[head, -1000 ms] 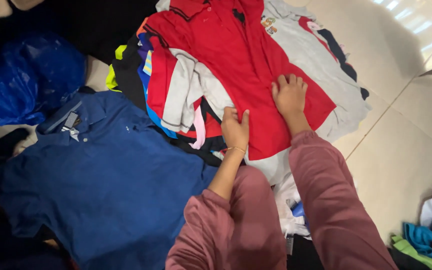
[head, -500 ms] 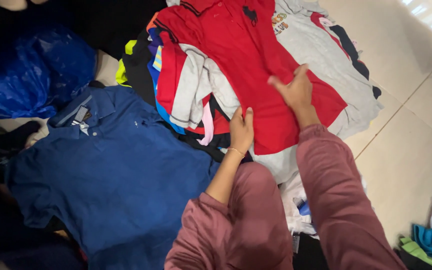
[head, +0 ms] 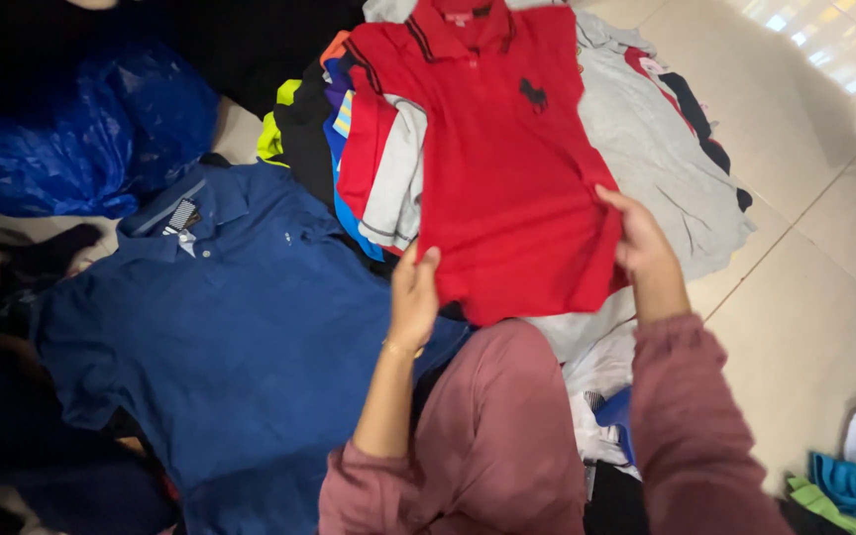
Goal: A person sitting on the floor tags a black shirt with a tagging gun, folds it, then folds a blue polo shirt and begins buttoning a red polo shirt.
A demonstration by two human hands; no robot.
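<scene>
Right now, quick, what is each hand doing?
Left hand: closed on the lower edge of the red polo shirt.
Right hand: closed on the same shirt's lower right edge.

Home floor — clothes pile (head: 369,139), tiles (head: 824,297)

red polo shirt (head: 507,178): matt knit cloth | navy polo shirt (head: 240,347): soft matt cloth | grey shirt (head: 646,168): matt cloth | blue bag (head: 81,139): glossy crinkled plastic | floor (head: 824,317): smooth, shiny tile
</scene>
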